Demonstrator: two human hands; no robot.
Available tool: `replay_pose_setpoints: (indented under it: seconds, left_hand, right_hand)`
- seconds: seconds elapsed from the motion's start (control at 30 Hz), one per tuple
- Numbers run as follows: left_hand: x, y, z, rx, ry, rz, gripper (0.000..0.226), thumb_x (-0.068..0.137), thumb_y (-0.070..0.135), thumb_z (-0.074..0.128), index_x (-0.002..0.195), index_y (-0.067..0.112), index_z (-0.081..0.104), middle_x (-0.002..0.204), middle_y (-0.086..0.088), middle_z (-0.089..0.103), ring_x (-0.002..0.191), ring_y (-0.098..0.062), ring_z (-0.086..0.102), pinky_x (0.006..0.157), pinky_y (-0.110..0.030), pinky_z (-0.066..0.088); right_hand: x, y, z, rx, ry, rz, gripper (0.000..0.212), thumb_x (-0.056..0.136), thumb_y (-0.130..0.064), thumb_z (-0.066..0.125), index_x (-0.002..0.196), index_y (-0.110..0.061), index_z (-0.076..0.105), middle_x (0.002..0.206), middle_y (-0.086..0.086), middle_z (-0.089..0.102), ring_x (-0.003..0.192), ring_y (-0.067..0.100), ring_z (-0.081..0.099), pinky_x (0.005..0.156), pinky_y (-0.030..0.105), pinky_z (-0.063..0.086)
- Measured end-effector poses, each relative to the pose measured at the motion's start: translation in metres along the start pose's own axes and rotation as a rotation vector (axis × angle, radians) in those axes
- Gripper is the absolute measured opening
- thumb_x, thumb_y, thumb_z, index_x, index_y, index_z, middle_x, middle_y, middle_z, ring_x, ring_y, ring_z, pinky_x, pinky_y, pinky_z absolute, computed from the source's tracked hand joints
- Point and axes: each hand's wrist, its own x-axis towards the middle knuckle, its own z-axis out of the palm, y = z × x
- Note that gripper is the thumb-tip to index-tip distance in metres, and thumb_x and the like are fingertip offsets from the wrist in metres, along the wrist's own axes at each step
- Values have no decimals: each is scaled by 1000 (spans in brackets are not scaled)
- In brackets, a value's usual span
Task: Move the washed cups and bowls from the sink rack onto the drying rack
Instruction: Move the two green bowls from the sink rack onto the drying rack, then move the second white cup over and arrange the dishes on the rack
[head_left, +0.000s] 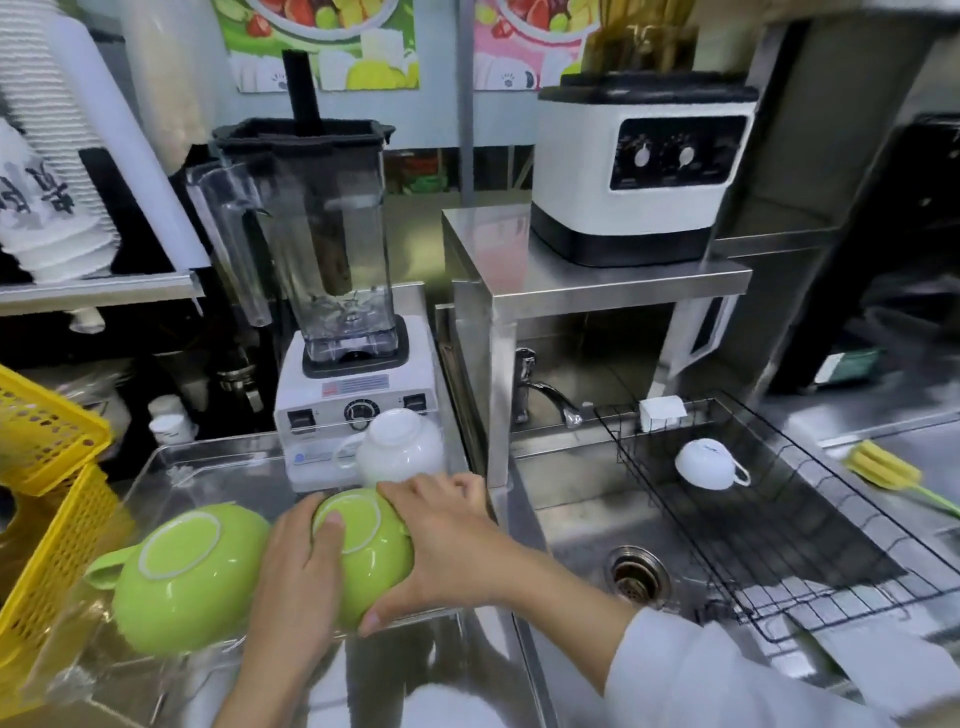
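Both my hands hold one upside-down green cup (371, 561) over the clear drying tray (171, 457) on the left counter. My left hand (296, 577) presses on its left side and base, and my right hand (441, 540) wraps its right side. A second green cup (182, 577) lies upside down on the tray to the left, handle pointing left. A white cup (400, 447) sits upside down at the tray's back. In the black wire sink rack (810, 571) over the sink one white cup (706, 465) lies tipped, handle to the right.
A blender (332, 291) stands right behind the tray. Yellow baskets (47, 493) sit at the left edge. A steel shelf (597, 280) carries a white machine (634, 166) above the tap (545, 397). A yellow sponge brush (888, 465) lies right of the sink, whose drain (636, 574) is exposed.
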Motion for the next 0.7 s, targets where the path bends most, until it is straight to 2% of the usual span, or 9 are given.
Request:
replay_pose_setpoints:
  seconds: [0.07,0.2,0.27,0.33,0.37,0.43,0.53,0.6,0.7]
  left_hand:
    - [-2,9,3,55,21,35,57,79,33,36,125,3,50,131,-19,50,123,-31,43,106,-43,28]
    - [-13,40,13,180,146,187,63,74,39,41,127,7,49,138,-18,44,128,-32,38,110,-50,29]
    - [-20,61,27,158,158,314,66,74,48,38,128,12,49,141,-11,42,129,-21,33,106,-39,26]
    - [-22,82,49,115,86,395,67,74,52,36,128,15,49,139,-5,43,129,-13,31,106,-31,24]
    - [-21,91,64,90,37,417,67,74,54,36,128,16,49,138,-3,44,129,-11,32,108,-31,27]
    - [-17,105,99,77,-52,448,65,75,53,38,128,17,49,135,-2,47,127,-10,36,109,-25,27]
    - [-9,120,165,88,-206,469,51,84,40,49,130,19,47,135,4,47,128,-7,38,104,-10,19]
    - [-4,127,213,85,-314,464,46,88,30,53,132,21,44,137,7,44,131,-8,36,108,-16,21]
    - [7,140,287,117,-456,438,44,90,32,51,133,23,43,140,7,43,132,-10,34,107,-22,24]
  right_hand:
    - [-1,4,0,11,19,-23,96,58,-54,78,133,-17,31,128,8,41,123,23,27,110,39,11]
    - [-7,24,-16,275,166,-27,78,73,-44,71,138,-22,33,138,4,39,128,15,27,107,29,18]
    - [-13,48,-30,387,306,26,62,77,-38,70,131,-18,45,130,3,49,116,11,40,103,22,28]
    - [-21,86,-44,444,403,114,50,79,-32,70,122,-14,55,115,0,55,93,0,46,89,7,32]
    - [-25,108,-50,457,435,170,47,78,-31,70,119,-13,57,109,-2,55,85,-4,45,82,5,33]
    - [-36,153,-61,470,486,298,45,76,-34,71,115,-15,59,103,-4,56,83,-4,47,76,11,35]
    - [-58,223,-73,505,558,490,46,75,-30,74,115,-15,58,106,-2,57,94,12,54,84,22,39]
    - [-72,267,-77,504,567,573,47,74,-29,74,116,-13,58,107,0,57,100,17,54,87,26,40]
    - [-91,329,-80,449,514,674,50,74,-29,74,118,-11,56,116,7,53,112,21,47,97,37,40]
